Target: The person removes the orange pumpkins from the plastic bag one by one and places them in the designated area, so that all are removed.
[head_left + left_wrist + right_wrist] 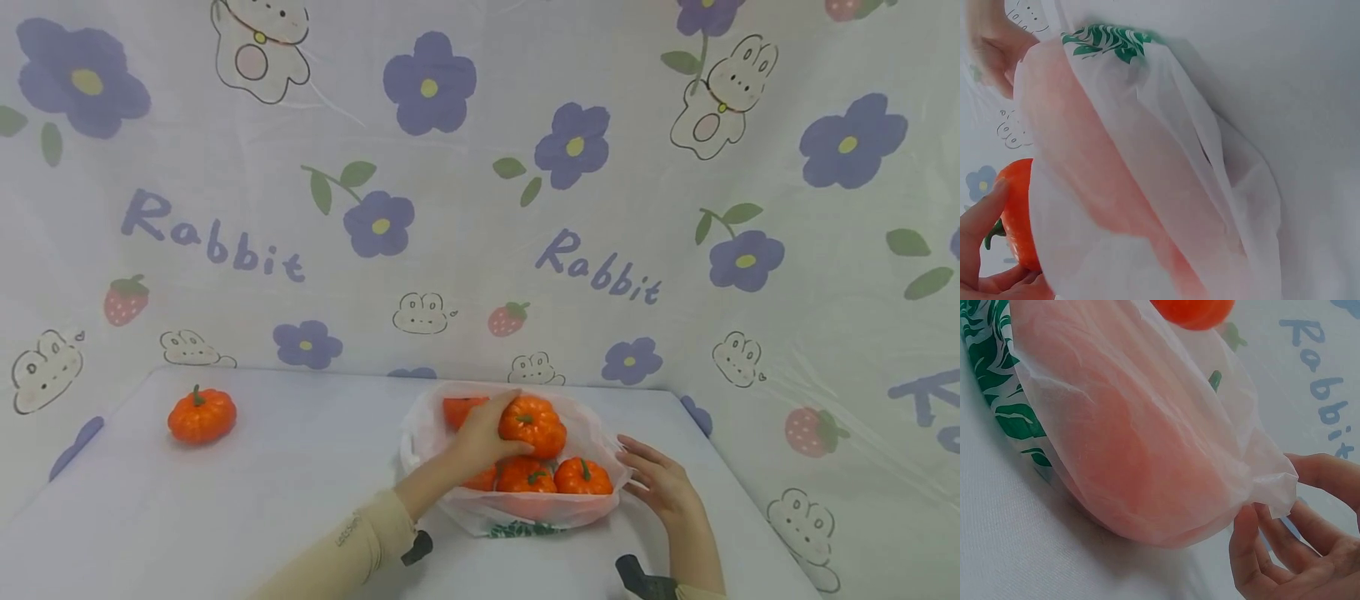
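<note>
A small orange pumpkin [534, 427] with a green stem is gripped by my left hand [480, 437], thumb and fingers on its sides, over the mouth of a white plastic bag [517, 508]. Inside the bag sit several more pumpkins, among them one at the front right [583, 477]. In the left wrist view the held pumpkin [1019, 212] shows partly behind the bag wall. At the bag's right edge, my right hand [663, 479] holds the rim; in the right wrist view its fingers [1247, 550] lie around a gathered corner of the bag [1272, 487].
Another pumpkin [202, 416] stands alone at the far left of the white table [300, 500]. Behind the table hangs a curtain [450, 250] printed with rabbits and flowers. Dark wrist mounts [637, 575] sit at both forearms.
</note>
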Demonstrator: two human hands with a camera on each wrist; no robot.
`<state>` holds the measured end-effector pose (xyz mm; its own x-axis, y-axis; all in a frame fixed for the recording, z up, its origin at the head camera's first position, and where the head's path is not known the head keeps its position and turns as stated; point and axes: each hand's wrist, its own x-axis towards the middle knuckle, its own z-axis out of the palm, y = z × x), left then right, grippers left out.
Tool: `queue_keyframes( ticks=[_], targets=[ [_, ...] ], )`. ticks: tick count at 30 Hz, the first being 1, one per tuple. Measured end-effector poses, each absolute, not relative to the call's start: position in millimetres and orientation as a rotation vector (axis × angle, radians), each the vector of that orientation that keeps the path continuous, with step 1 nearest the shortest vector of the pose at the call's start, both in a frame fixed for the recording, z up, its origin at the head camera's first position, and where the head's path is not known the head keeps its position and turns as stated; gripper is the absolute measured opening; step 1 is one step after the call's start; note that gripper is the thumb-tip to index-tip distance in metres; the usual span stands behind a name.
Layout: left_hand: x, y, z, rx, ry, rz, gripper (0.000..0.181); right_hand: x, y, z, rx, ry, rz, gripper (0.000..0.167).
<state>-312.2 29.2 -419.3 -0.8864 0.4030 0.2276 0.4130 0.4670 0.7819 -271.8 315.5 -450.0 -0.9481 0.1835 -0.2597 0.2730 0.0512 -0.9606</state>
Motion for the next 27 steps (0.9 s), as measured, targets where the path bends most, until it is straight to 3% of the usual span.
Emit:
queue_keyframes(
  ticks=[27],
  targets=[
    [-331.4, -84.2, -403.9, -0.518, -2.746, -1.270, 0.081, -271.9, 317.1, -453.5, 0.494, 2.227, -2.089, 0.059]
  ],
)
